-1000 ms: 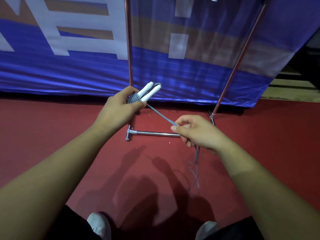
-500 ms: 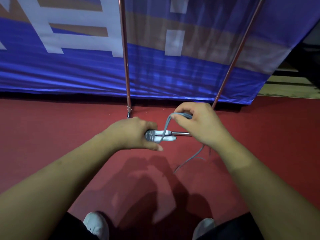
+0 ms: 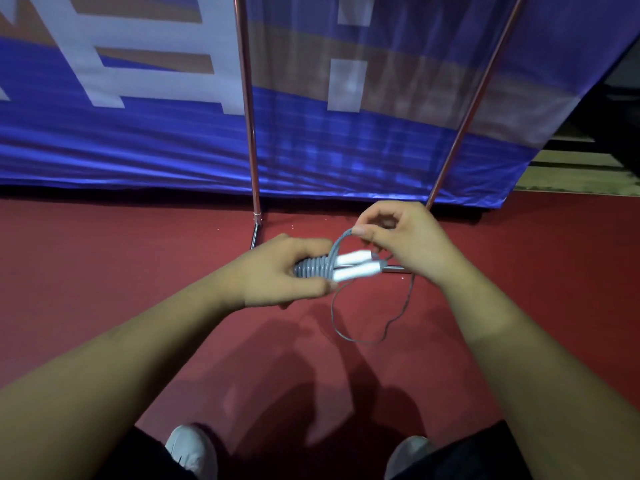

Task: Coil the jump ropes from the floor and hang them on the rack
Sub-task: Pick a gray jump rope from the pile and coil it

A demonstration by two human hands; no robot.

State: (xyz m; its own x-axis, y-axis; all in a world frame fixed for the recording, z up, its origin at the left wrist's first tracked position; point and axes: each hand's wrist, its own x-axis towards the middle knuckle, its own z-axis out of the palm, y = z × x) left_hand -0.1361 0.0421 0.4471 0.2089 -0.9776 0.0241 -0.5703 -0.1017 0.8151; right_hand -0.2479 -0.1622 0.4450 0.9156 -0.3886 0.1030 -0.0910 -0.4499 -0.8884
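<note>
While the left hand [image 3: 277,273] grips the rope [image 3: 313,268] round its wound middle, fingers and thumb curled about the grey turns, the right hand [image 3: 412,244] pinches a bight of the cord between thumb and forefinger, just above the two white handles [image 3: 356,271]. The handles lie side by side and stick out of the left fist toward the right hand. The turns sit tight around them, next to the left thumb. Below both hands a slack tail [image 3: 346,339] hangs in a thin loop; I cannot tell whether its lowest part touches the floor [image 3: 121,258].

The cord looks thin, light and limp. It will take a pull but no push, and the wraps will likely spring loose if the tension drops. Its smooth sheath is probably a little slippery, so each turn wants laying snug against its neighbour, under the left thumb. The handles are the stiff part and seem the right place to hold the bundle, since squeezing them together should clamp the wraps. The right hand does best pinching the cord close to the bundle, where short slack is easy to steer. By the look of the tail, little is left to wind. That last loop needs tucking under a turn, or the coil may unravel on the rack [image 3: 247,116], whose uprights stand beyond the hands.
</note>
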